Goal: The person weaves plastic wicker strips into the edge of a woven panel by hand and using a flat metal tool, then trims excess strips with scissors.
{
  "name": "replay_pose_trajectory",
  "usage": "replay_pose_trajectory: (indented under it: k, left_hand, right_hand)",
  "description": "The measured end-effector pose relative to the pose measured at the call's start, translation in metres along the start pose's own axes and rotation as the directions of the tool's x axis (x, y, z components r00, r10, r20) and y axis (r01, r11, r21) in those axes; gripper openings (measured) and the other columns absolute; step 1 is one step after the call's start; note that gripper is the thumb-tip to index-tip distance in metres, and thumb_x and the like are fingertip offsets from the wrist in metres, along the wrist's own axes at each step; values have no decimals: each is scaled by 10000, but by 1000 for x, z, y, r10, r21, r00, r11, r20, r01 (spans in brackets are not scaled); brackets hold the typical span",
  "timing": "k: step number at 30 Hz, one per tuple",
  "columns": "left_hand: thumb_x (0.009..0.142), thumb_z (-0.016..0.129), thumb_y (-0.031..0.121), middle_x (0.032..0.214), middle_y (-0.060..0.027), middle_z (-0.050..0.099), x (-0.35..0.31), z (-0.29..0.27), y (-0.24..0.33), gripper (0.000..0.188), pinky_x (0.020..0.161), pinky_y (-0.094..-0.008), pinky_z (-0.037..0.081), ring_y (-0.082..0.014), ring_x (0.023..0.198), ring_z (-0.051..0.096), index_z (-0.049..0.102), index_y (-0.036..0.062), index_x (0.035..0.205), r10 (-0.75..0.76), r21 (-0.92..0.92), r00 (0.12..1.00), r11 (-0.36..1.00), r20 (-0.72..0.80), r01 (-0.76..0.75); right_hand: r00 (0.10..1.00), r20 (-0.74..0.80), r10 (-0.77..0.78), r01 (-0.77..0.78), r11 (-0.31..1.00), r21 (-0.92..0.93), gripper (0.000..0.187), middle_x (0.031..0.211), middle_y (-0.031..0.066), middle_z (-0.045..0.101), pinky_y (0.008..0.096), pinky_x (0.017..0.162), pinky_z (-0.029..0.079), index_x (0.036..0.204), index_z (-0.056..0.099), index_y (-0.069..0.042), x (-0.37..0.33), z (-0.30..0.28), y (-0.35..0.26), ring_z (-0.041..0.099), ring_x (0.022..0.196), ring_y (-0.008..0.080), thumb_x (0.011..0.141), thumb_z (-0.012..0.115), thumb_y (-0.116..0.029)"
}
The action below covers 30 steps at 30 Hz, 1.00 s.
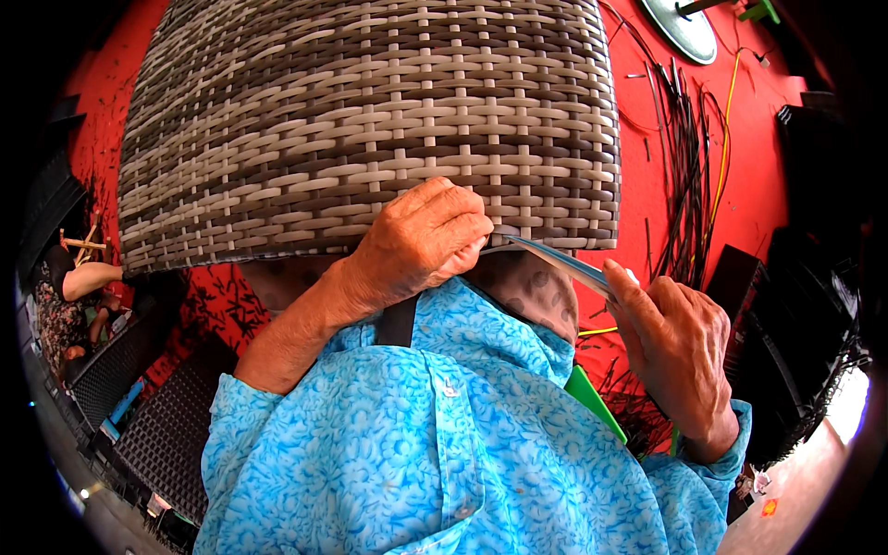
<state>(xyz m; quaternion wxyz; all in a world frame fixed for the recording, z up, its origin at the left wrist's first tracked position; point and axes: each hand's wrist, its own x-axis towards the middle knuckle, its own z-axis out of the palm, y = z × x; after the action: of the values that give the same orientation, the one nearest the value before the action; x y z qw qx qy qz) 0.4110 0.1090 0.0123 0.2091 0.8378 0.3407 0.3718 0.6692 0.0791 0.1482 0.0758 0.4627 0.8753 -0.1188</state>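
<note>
A woven wicker panel (370, 120) in grey and brown strands lies before me, its near edge above my lap. My left hand (421, 236) is closed at that edge, fingers curled and pressed together; what they pinch is hidden. Below this hand a flat dark band (396, 322) runs down to my blue shirt. My right hand (671, 342) is wrapped round a knife (560, 262), a long pointed metal blade. Its tip reaches the panel's edge, just right of my left fingers. The knife's handle is mostly covered by my palm.
Loose dark strands (684, 176) and a yellow cord (728, 129) lie on the red floor at right. Dark woven pieces (166, 435) stand at lower left, near another person's arm (91, 280). A green object (595, 404) sits by my right forearm. Black stacked items (786, 324) fill the right side.
</note>
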Motion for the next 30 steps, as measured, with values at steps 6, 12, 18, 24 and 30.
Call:
replay_pose_trajectory:
  k: [6,12,18,24,30]
  left_hand:
    - [651,719,5,857,-72,598,-2,0,0,219,695,-318,518,-232,779,591,625,31,847,12,2,1000,1000,14,-12]
    - [639,728,-35,860,-42,613,0,-1,0,252,635,-305,520,-215,742,605,648,68,854,-12,-21,1000,1000,0,12]
    - [643,730,-31,860,-38,617,0,-1,0,243,627,-303,515,-210,734,602,655,70,851,-23,-35,1000,999,7,23]
    - [654,748,-13,857,-36,626,0,-5,-4,213,626,-305,515,-203,738,606,672,63,838,-72,-111,996,991,45,77]
    - [667,756,2,863,-37,631,3,-8,-7,192,628,-299,510,-197,748,607,681,55,836,-94,-178,991,978,94,109]
  right_hand:
    - [999,47,5,-3,1000,-28,427,664,60,466,373,514,445,1154,598,-82,7,-7,-6,554,590,223,730,651,-86]
    - [992,-84,-99,114,973,202,337,603,58,469,379,477,406,1103,645,-142,23,25,42,522,525,244,769,690,-140]
    - [992,-92,-86,115,921,372,306,644,72,565,362,514,441,1054,679,-120,25,51,64,574,579,246,752,711,-148]
    - [992,-15,-123,113,848,517,302,675,83,595,352,547,460,1053,676,-93,37,56,74,591,600,245,754,707,-132]
    - [969,-142,-200,242,876,417,304,621,54,538,353,511,431,1071,670,-111,37,64,77,551,551,227,771,700,-144]
